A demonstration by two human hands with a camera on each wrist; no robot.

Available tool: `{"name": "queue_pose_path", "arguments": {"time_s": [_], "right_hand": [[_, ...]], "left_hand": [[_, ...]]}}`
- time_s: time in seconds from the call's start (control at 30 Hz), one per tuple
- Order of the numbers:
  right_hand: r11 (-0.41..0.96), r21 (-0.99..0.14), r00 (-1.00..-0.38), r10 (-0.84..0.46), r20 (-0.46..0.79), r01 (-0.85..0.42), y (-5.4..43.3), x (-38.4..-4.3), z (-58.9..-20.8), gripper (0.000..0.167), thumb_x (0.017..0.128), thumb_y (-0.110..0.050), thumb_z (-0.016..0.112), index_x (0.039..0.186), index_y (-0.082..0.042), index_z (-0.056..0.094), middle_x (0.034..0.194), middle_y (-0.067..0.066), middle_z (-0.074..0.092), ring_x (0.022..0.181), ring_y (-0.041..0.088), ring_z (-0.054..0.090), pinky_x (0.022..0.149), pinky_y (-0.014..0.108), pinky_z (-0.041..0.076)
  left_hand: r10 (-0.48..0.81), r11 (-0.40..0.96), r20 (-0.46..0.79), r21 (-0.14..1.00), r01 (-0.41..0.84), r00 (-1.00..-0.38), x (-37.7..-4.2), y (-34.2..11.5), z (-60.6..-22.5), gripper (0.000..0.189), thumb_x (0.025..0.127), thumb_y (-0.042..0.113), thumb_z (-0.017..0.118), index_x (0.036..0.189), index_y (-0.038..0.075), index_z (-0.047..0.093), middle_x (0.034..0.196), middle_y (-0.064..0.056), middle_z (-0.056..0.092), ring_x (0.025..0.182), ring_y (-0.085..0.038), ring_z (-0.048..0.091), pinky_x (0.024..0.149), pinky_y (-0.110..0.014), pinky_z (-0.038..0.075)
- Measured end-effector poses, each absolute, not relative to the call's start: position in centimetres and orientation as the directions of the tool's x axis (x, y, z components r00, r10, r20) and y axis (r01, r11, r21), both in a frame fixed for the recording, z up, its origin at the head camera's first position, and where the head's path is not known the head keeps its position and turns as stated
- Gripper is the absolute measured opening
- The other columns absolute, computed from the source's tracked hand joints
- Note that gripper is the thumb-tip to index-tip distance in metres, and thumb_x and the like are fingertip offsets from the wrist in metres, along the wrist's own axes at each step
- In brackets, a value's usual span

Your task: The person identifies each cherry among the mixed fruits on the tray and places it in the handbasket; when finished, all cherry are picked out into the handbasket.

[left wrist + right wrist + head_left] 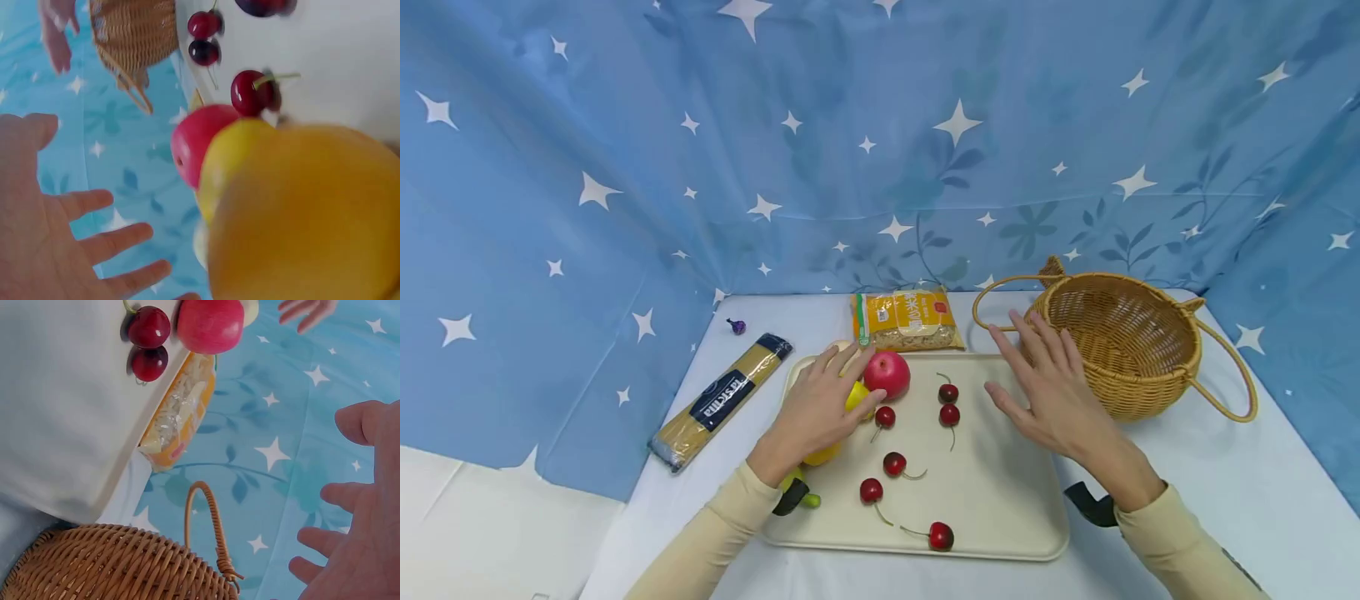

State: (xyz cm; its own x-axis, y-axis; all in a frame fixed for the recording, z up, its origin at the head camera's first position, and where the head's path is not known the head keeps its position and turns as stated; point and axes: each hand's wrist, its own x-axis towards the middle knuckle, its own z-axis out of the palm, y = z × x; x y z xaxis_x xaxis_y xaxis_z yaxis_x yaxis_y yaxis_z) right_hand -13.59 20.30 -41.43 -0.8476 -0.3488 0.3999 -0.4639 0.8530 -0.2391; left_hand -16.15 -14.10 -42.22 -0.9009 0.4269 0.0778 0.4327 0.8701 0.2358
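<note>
My left hand (820, 408) hovers over the left side of a cream tray (992, 492), fingers spread and holding nothing. Below and around it lie a red apple (887, 375), a yellow fruit (857, 401) and an orange-yellow fruit (312, 219), partly hidden by the hand in the head view. My right hand (1056, 400), also empty with extended fingers, is raised above the tray's right edge, beside a wicker basket (1097, 392). Several dark red cherries (894, 464) with stems are scattered on the tray.
Behind the tray lies an orange bag of grain (910, 321). A pasta packet (722, 400) lies to its left, with a small purple item (737, 326) farther back. A green item (810, 500) shows by the left wrist. Blue star-patterned curtain (850, 167) surrounds the white table.
</note>
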Motion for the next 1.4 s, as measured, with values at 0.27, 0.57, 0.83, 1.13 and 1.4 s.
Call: {"name": "queue_pose_path", "arguments": {"time_s": [0.27,0.57,0.83,1.13,1.4], "right_hand": [[0.815,-0.243,-0.813,-0.399,0.424,-0.526,19.5,-13.4,-41.8,0.078,0.100,-0.030,0.073,0.167,-0.014,0.038,0.175,0.020,0.029,0.166,0.043,0.019,0.129,0.067,0.027],[0.764,-0.279,-0.796,-0.463,0.391,-0.582,18.6,-13.5,-42.8,0.076,0.097,-0.023,0.081,0.163,-0.013,0.045,0.175,0.020,0.029,0.156,0.045,0.035,0.113,0.067,0.049],[0.725,-0.341,-0.798,-0.507,0.324,-0.599,18.1,-14.3,-44.5,0.069,0.095,-0.016,0.083,0.157,-0.007,0.054,0.167,0.027,0.041,0.138,0.043,0.059,0.097,0.053,0.061],[0.717,-0.452,-0.843,-0.502,0.194,-0.531,17.5,-15.2,-46.2,0.060,0.091,-0.009,0.085,0.148,-0.008,0.064,0.154,0.028,0.055,0.116,0.037,0.074,0.095,0.051,0.063],[0.702,-0.385,-0.799,-0.554,0.233,-0.599,16.8,-15.3,-47.7,0.041,0.090,-0.003,0.085,0.130,-0.005,0.076,0.137,0.022,0.068,0.127,0.039,0.066,0.104,0.053,0.058]], "left_hand": [[0.271,0.813,0.072,0.516,0.269,-0.960,-16.0,-20.0,-44.0,0.057,0.115,0.049,0.042,0.157,0.012,0.054,0.167,-0.017,0.048,0.157,-0.043,0.038,0.128,-0.067,0.031],[0.173,0.823,0.084,0.534,0.191,-0.981,-15.3,-24.4,-45.9,0.043,0.117,0.030,0.046,0.147,0.003,0.061,0.157,-0.025,0.055,0.146,-0.048,0.050,0.120,-0.067,0.043],[0.141,0.834,0.044,0.534,0.143,-0.989,-15.9,-25.4,-46.4,0.040,0.108,0.014,0.065,0.146,0.001,0.061,0.145,-0.026,0.063,0.124,-0.044,0.069,0.098,-0.055,0.062],[0.085,0.803,-0.031,0.594,0.050,-0.996,-15.9,-26.8,-47.2,0.038,0.106,0.014,0.068,0.142,0.002,0.066,0.140,-0.024,0.068,0.120,-0.041,0.072,0.095,-0.051,0.064],[0.085,0.838,0.008,0.541,0.076,-0.996,-15.6,-27.7,-48.8,0.034,0.104,0.011,0.071,0.137,0.002,0.071,0.122,-0.020,0.075,0.107,-0.034,0.073,0.095,-0.049,0.064]]}}
